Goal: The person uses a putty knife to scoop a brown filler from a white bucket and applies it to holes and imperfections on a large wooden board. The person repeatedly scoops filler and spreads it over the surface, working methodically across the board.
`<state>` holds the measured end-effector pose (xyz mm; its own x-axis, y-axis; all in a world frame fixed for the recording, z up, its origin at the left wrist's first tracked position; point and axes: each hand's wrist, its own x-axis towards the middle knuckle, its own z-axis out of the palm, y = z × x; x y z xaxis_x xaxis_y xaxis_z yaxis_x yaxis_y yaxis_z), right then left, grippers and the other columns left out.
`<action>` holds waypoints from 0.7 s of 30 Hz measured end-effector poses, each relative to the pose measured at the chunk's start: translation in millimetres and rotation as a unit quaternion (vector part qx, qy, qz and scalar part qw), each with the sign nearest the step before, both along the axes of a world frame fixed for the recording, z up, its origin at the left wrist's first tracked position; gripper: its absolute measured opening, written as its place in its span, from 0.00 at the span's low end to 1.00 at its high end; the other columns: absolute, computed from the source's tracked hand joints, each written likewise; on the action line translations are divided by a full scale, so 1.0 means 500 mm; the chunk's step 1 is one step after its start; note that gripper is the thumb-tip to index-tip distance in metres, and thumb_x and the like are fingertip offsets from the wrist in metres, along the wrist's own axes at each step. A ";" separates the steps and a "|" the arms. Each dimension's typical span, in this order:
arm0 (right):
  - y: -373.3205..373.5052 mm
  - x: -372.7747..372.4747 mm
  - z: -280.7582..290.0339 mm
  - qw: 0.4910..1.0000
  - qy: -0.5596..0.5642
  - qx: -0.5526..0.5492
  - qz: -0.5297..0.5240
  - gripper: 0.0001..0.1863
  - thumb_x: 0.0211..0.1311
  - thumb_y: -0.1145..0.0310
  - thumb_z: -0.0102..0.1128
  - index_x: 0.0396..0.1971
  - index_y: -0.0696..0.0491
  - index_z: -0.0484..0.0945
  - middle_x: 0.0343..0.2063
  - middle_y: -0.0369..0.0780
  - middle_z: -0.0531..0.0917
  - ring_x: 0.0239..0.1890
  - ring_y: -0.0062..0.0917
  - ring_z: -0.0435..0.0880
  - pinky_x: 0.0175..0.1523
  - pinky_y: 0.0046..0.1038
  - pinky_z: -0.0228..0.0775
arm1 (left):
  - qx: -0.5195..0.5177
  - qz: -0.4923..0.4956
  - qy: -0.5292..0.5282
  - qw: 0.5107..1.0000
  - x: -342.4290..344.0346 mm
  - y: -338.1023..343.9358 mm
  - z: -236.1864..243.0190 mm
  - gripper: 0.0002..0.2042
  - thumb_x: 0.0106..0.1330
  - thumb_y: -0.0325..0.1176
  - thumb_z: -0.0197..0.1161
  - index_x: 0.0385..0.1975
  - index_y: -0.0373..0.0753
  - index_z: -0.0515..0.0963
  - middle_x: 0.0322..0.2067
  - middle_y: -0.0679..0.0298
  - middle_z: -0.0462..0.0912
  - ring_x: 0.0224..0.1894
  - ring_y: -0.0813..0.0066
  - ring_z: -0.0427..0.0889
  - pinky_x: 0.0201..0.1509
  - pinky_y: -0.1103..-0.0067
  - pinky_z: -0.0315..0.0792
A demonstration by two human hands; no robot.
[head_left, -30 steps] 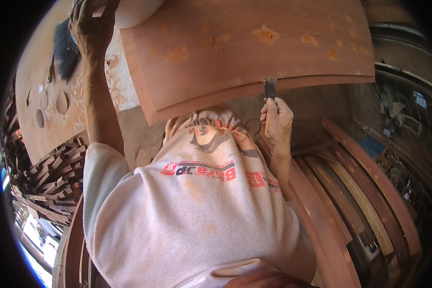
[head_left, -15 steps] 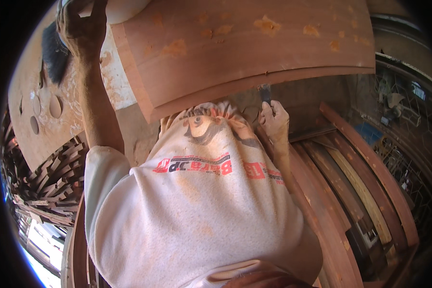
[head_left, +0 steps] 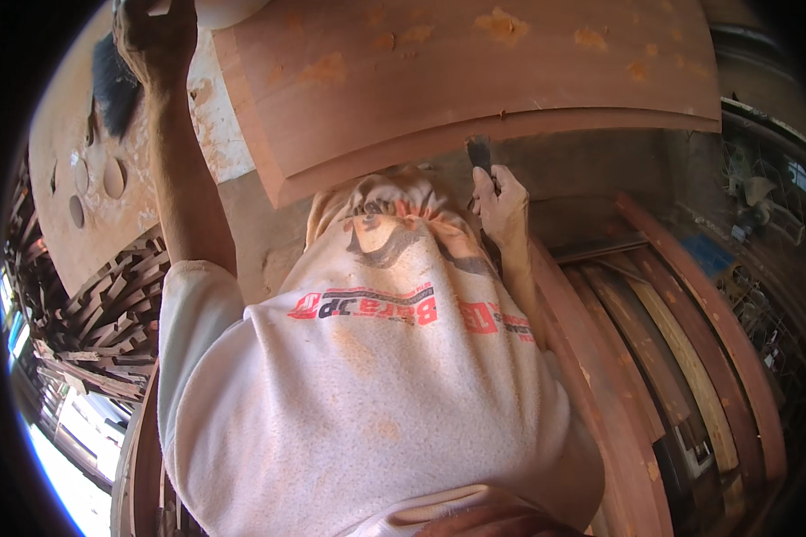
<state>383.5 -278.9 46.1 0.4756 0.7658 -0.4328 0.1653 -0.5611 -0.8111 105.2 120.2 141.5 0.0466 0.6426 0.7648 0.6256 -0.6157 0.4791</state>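
Note:
My left hand (head_left: 154, 36) is raised at the top left, fingers curled on something I cannot make out, beside a pale round object (head_left: 228, 11) and a dark-bristled brush (head_left: 115, 85). In my right hand (head_left: 501, 201) is a putty knife (head_left: 477, 150) with a dark blade, held upright just below the front edge of a reddish-brown wooden panel (head_left: 457, 67). The panel has several patches of orange filler and a narrow step along its near edge. My shirt and body fill the lower middle.
At the left, a pale board (head_left: 67, 228) bears several oval discs (head_left: 114, 177) above a pile of short wood offcuts (head_left: 94, 331). Long curved reddish boards (head_left: 698, 313) lie at the lower right. A metal mesh grille (head_left: 779, 197) with clutter stands at the far right.
The putty knife in my right hand has come off the panel's edge and shifted left, now just below it. My left hand stays at the upper left. The whole view has shifted slightly.

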 end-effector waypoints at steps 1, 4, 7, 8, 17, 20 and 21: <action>0.014 0.000 0.000 1.000 -0.002 -0.005 0.001 0.19 0.77 0.57 0.61 0.32 0.59 0.77 0.18 0.38 0.78 0.18 0.18 0.79 0.25 0.28 0.69 | 0.000 0.000 0.006 1.000 0.000 -0.003 0.003 0.16 0.64 0.30 0.76 0.47 0.36 0.78 0.55 0.55 0.86 0.50 0.65 0.85 0.54 0.71 0.77; 0.042 -0.002 0.013 0.999 -0.015 -0.030 0.002 0.21 0.77 0.53 0.60 0.31 0.58 0.77 0.17 0.38 0.78 0.18 0.21 0.81 0.25 0.30 0.70 | -0.001 -0.005 0.006 1.000 0.003 -0.003 0.005 0.16 0.65 0.30 0.76 0.48 0.36 0.79 0.55 0.55 0.87 0.49 0.65 0.85 0.53 0.71 0.77; 0.048 0.000 0.010 0.998 -0.030 -0.047 0.008 0.23 0.78 0.51 0.59 0.31 0.57 0.77 0.16 0.37 0.79 0.18 0.22 0.82 0.25 0.31 0.70 | 0.000 -0.003 -0.002 1.000 0.003 0.002 0.001 0.16 0.65 0.30 0.75 0.48 0.35 0.79 0.54 0.55 0.87 0.48 0.65 0.86 0.53 0.71 0.77; 0.046 0.001 0.009 0.998 -0.037 -0.054 0.010 0.23 0.78 0.50 0.59 0.31 0.57 0.78 0.15 0.37 0.79 0.18 0.22 0.82 0.25 0.31 0.70 | -0.002 -0.003 -0.005 1.000 0.004 0.001 -0.002 0.16 0.65 0.30 0.75 0.48 0.35 0.79 0.54 0.54 0.87 0.48 0.66 0.86 0.53 0.71 0.77; 0.032 0.014 0.016 0.998 0.019 0.061 -0.031 0.19 0.77 0.59 0.62 0.28 0.57 0.75 0.18 0.34 0.77 0.17 0.14 0.75 0.23 0.22 0.66 | -0.017 0.045 0.012 0.999 0.007 -0.008 0.008 0.17 0.64 0.30 0.76 0.50 0.35 0.80 0.50 0.55 0.88 0.47 0.65 0.86 0.53 0.71 0.77; 0.017 0.046 0.037 0.998 -0.016 -0.006 -0.055 0.19 0.77 0.59 0.63 0.28 0.57 0.75 0.18 0.34 0.77 0.17 0.14 0.75 0.23 0.23 0.66 | -0.048 0.046 -0.007 0.998 0.023 -0.027 0.021 0.18 0.64 0.31 0.76 0.51 0.35 0.80 0.52 0.54 0.86 0.50 0.64 0.86 0.56 0.70 0.77; 0.010 0.062 0.034 0.998 -0.032 -0.022 -0.047 0.20 0.75 0.57 0.65 0.30 0.59 0.76 0.18 0.37 0.78 0.17 0.18 0.79 0.23 0.27 0.70 | -0.024 0.028 0.022 0.999 0.019 -0.021 0.018 0.16 0.70 0.34 0.69 0.51 0.33 0.77 0.48 0.52 0.84 0.49 0.62 0.85 0.55 0.67 0.79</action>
